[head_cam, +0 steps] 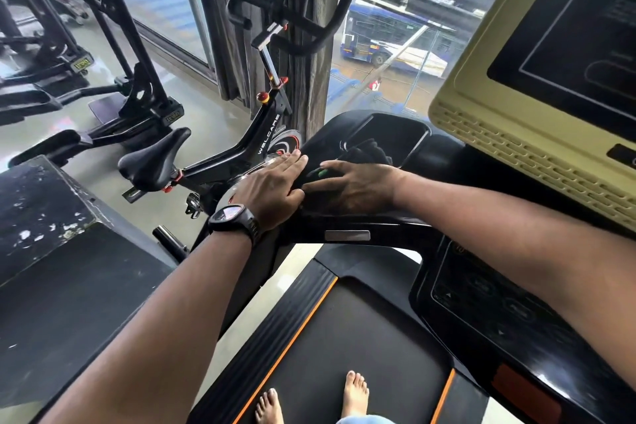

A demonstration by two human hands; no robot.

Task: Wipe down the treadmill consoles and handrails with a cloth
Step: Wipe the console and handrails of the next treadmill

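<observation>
I stand on a black treadmill whose belt [361, 337] runs under my bare feet. My left hand [272, 189], with a black watch on the wrist, lies flat with straight fingers on the left wing of the console [327, 144]. Just to its right, my right hand [358, 186] presses with spread fingers on a dark cloth [370, 151], which bunches up ahead of the fingertips beside the console's tray recess [395, 134]. Something small and green [321, 173] shows under the right fingers. The front handrail bar [347, 235] runs below both hands.
The console's beige-framed screen [568, 55] rises at the upper right, with a button panel [499, 303] under my right forearm. A black spin bike [261, 144] stands close on the left, a scuffed black box [51, 251] nearer me. Windows lie beyond.
</observation>
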